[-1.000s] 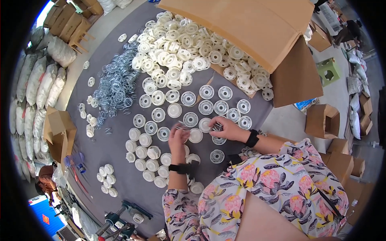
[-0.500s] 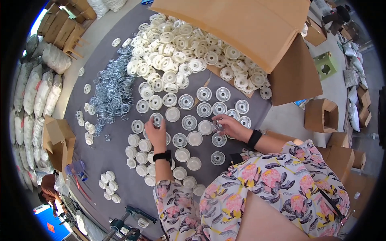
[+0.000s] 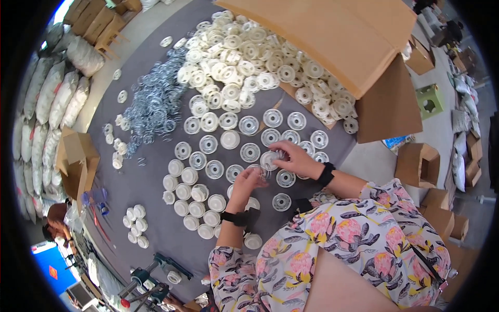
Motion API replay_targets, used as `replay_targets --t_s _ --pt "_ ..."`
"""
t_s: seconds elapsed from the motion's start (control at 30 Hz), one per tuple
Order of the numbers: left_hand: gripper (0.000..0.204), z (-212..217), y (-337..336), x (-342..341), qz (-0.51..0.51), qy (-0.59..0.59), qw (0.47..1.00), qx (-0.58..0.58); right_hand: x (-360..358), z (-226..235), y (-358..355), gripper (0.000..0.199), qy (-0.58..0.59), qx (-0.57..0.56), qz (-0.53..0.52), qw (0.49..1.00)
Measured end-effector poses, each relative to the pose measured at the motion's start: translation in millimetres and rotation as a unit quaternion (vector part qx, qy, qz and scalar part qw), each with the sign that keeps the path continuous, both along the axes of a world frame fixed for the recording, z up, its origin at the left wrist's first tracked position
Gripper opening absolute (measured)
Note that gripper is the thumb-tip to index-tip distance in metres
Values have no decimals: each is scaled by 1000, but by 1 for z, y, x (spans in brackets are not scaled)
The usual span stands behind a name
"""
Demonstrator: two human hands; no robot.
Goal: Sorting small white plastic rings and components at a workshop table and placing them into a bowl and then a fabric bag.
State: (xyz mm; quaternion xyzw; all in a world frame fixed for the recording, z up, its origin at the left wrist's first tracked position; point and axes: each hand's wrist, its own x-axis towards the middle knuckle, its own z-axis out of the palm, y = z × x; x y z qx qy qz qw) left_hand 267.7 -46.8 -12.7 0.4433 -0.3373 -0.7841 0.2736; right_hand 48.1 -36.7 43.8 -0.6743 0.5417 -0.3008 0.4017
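Observation:
My left hand is closed in a pinch over the middle of the table, with a thin wire spring at its fingertips. Just right of it, my right hand is closed around what look like wire springs. Its fingers are beside a white capped wheel. Around both hands lie rows of round plastic wheels, some open-faced like the wheel, others covered like the white wheel. The hands partly hide several wheels below them.
Loose white wheels form a heap at the back, beside a pile of bluish wire springs. A large cardboard box leans over the heap. Finished-looking white wheels cluster at the left, near a green clamp-like tool.
My left hand has left a wheel on the left and moved right and nearer, close to my right hand. My right hand has shifted slightly. The whole view has moved a little.

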Motion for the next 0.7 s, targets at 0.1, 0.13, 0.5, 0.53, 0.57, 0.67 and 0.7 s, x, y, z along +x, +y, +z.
replay_targets --t_s 0.1,0.13,0.5,0.53,0.57,0.67,0.7 --pt "32 -3 -20 35 75 -97 991 51 -19 1 -3 40 -28 9 -103 994" --pt "33 -11 -34 52 94 -176 980 10 -26 1 -3 40 -38 52 -150 987" --pt "45 -28 -133 122 94 -697 651 -285 -28 -21 17 43 -35 110 -120 986" --pt "47 -26 -132 119 115 -676 652 -323 -28 -26 15 43 -34 106 -123 986" --pt "49 -26 -129 113 133 -653 652 -361 -25 -33 15 42 -128 156 -141 969" --pt "54 20 -103 47 32 -339 904 -260 -19 -28 7 42 -228 262 -152 925" --pt "53 3 -81 39 -5 -201 948 -245 -7 -22 3 42 -262 315 -137 902"
